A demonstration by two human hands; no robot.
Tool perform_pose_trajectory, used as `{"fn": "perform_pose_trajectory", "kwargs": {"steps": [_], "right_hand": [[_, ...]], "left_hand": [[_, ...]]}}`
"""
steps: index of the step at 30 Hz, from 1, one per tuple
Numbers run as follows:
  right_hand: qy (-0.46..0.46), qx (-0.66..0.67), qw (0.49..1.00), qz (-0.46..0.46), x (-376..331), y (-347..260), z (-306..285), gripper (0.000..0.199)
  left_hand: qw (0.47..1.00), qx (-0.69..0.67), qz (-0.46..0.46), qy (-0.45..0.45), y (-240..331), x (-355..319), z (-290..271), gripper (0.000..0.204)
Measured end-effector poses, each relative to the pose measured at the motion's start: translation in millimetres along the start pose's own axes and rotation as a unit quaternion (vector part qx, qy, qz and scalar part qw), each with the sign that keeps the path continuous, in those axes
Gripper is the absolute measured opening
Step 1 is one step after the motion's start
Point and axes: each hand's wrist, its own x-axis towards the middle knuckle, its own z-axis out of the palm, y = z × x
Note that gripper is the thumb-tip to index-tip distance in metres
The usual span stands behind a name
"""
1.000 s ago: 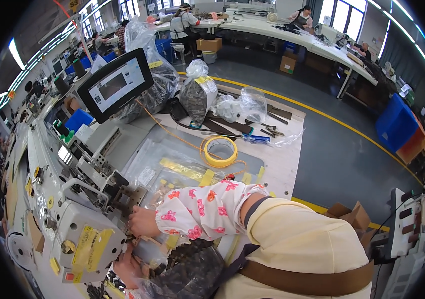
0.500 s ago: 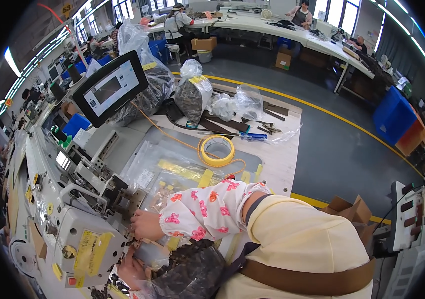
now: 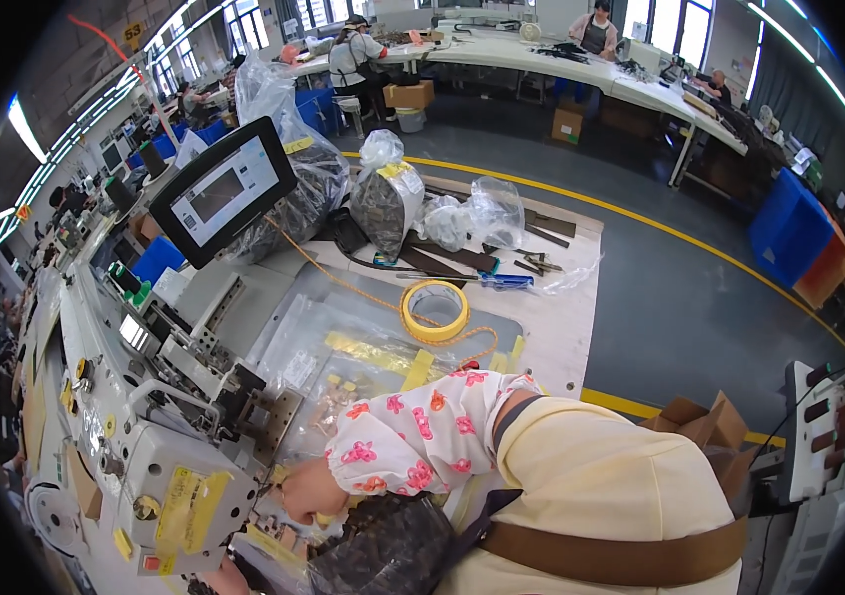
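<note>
Right fingers (image 3: pixel 301 506) have moved down, just beside the dark-filled bag (image 3: pixel 383 550).

Machine (image 3: pixel 184 496) left of right hand (image 3: pixel 311 491)

Small tan pieces (image 3: pixel 286 536) lie beside a clear, dark-filled bag (image 3: pixel 383 545).

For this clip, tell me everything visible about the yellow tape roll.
The tape roll is a yellow ring with a pale inner core, its outside smooth-looking. It lies flat, hole upward, on the grey plate. An orange cord meets its left edge and reappears at its lower right; how it passes between is hard to tell. Nothing grips it.
</note>
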Motion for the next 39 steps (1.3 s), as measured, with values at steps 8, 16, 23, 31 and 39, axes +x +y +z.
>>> {"fn": "perform_pose_trajectory", "kwargs": {"steps": [8, 16, 23, 31, 39], "right_hand": [[-0.085, -0.018, 0.996, -0.014, 6.6, -21.5, 20.6, 0.016], [-0.049, -0.007, 0.999, 0.008, 8.7, -23.2, 33.0, 0.013], [-0.021, -0.004, 1.000, 0.005, 9.1, -21.6, 28.2, 0.011], [-0.019, -0.023, 0.997, 0.068, -3.3, -2.0, -32.9, 0.007], [0.042, 0.397, 0.903, 0.158, -7.4, 55.2, -14.5, 0.014]], "left_hand": [[0.951, 0.082, -0.079, -0.287, 176.7, 13.8, -20.0, 0.028], [0.985, 0.023, 0.122, -0.123, 173.9, 1.0, 48.0, 0.024], [0.993, 0.051, 0.038, -0.097, 167.3, 0.9, 44.8, 0.019], [0.993, -0.021, -0.042, -0.112, 183.3, -1.2, 40.7, 0.020], [0.993, 0.050, 0.103, -0.020, 171.5, -3.7, 45.4, 0.018]]}}
